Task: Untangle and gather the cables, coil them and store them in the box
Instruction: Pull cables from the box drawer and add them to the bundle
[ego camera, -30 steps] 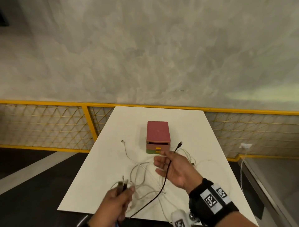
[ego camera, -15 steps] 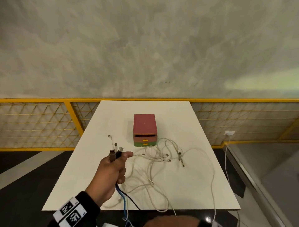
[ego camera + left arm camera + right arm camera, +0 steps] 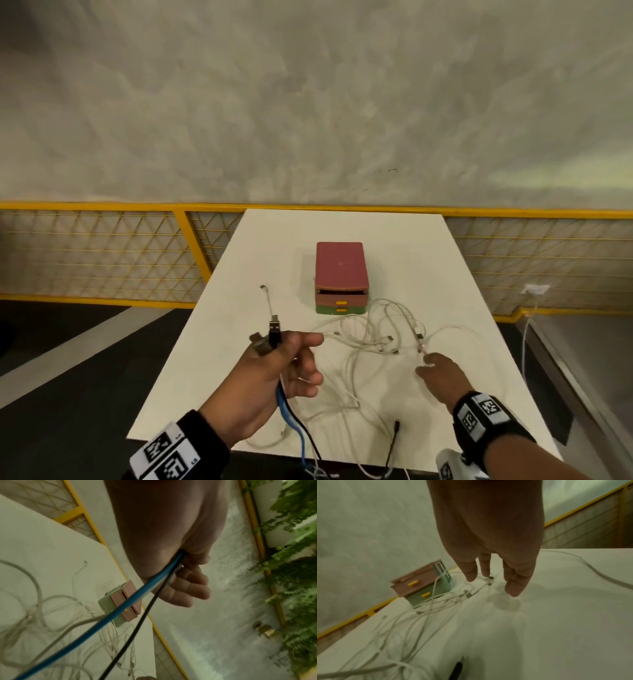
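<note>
My left hand (image 3: pixel 291 356) is raised over the table's near left and grips a bundle of cable ends, with USB plugs (image 3: pixel 274 331) sticking up above the fist. A blue cable (image 3: pixel 291 423) and a black cable (image 3: pixel 310 442) hang from that fist; the left wrist view shows the blue cable (image 3: pixel 137 601) and black cable (image 3: pixel 137 626) leaving the curled fingers (image 3: pixel 188 589). A tangle of white cables (image 3: pixel 373 342) lies before the red-topped drawer box (image 3: pixel 340 270). My right hand (image 3: pixel 432 368) reaches, fingers straight, to a white connector (image 3: pixel 422 347); it holds nothing.
The white table (image 3: pixel 342 226) stands against a yellow mesh railing (image 3: pixel 102 260). The box's top slot shows a dark gap above two shut drawers with yellow handles (image 3: pixel 340 303). The black cable's free plug (image 3: pixel 396 426) lies near the front edge. Several cables hang over that edge.
My right hand let go of the black cable, dropped out of view, then came forward onto the white tangle. The left hand rose and keeps its hold on the plugs.
</note>
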Tool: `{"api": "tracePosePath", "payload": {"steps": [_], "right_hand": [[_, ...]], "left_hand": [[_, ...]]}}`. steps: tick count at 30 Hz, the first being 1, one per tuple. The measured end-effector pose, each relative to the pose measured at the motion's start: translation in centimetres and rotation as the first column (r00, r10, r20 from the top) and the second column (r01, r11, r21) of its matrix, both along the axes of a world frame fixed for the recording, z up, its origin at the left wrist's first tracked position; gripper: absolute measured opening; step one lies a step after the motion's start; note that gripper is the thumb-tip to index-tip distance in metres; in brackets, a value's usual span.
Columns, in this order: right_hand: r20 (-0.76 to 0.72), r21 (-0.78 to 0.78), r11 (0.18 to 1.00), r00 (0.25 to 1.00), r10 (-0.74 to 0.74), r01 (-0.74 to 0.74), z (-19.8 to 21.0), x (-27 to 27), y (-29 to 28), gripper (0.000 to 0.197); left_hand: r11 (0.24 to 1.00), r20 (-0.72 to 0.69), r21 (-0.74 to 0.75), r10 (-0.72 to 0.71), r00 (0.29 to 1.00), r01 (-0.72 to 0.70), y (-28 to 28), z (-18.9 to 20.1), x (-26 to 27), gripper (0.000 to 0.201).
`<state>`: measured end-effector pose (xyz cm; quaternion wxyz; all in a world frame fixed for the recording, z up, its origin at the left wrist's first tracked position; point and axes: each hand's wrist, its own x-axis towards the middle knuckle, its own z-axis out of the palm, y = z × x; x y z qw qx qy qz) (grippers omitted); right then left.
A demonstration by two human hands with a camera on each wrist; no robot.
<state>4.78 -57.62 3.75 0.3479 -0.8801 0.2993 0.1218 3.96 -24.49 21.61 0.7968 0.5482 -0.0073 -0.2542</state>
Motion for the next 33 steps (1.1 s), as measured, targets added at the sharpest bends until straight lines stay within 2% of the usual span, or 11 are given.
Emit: {"api": "tracePosePath", "payload": {"steps": [2,5,7,11,13,14,18,24,26,30,33], "right_hand": [[0.022,-0.055,0.998,1.0,0.007,-0.006,-0.6,0.4,-0.1,0.038],[0.107,0.096,0.991,0.989,-0.104,0.094,-0.9,0.6,-0.5,0.039],[0.041,0.215,0.974,0.996,-0.085,0.074,-0.7,0.5,-0.5,0.041],[0.031,0.022,0.996,0.996,0.083,-0.083,0.7,0.5,-0.1,0.026],[0.093,-0.126,0.98,0.982,0.164,-0.152,3.3,0.7,0.7,0.01],[0.157,-0.12,0.982,0.974,0.166,-0.148,4.7,1.0,0.9,0.015],[0.388,-0.032,0.98,0.901,0.192,-0.195,12.3,1.8,1.9,0.01],[0.579,0.071,0.902,0.754,0.311,-0.426,25.1,0.6,5.3,0.015],[0.636,0.145,0.868,0.717,0.285,-0.474,28.3,0.0,6.2,0.013],[0.702,0.244,0.804,0.67,0.24,-0.543,31.8,-0.7,7.7,0.013],[0.718,0.276,0.796,0.666,0.202,-0.539,32.1,-0.8,8.3,0.013]], "left_hand": [[0.999,0.06,0.044,0.005,0.998,-0.008,0.2,0.2,0.5,0.04],[0.998,0.096,0.067,0.011,0.995,-0.018,0.3,0.7,1.1,0.039],[0.997,0.109,0.072,0.013,0.994,-0.021,0.1,0.8,1.3,0.039],[0.996,0.154,0.086,0.01,0.988,-0.024,-0.5,1.5,1.2,0.037],[0.992,0.191,0.127,-0.01,0.982,-0.015,-0.6,1.7,1.5,0.038],[0.989,0.216,0.147,-0.019,0.976,-0.013,-0.6,1.8,1.8,0.038],[0.972,0.35,0.234,-0.077,0.933,-0.008,-2.1,3.5,2.9,0.034],[0.94,0.471,0.34,-0.167,0.866,-0.003,-6.1,6.1,4.9,0.021],[0.929,0.497,0.368,-0.227,0.837,0.034,-7.1,6.6,5.1,0.029],[0.934,0.546,0.347,-0.276,0.791,0.087,-8.3,7.1,4.2,0.031],[0.965,0.538,0.207,-0.249,0.805,0.16,-8.9,7.4,3.3,0.024]]}}
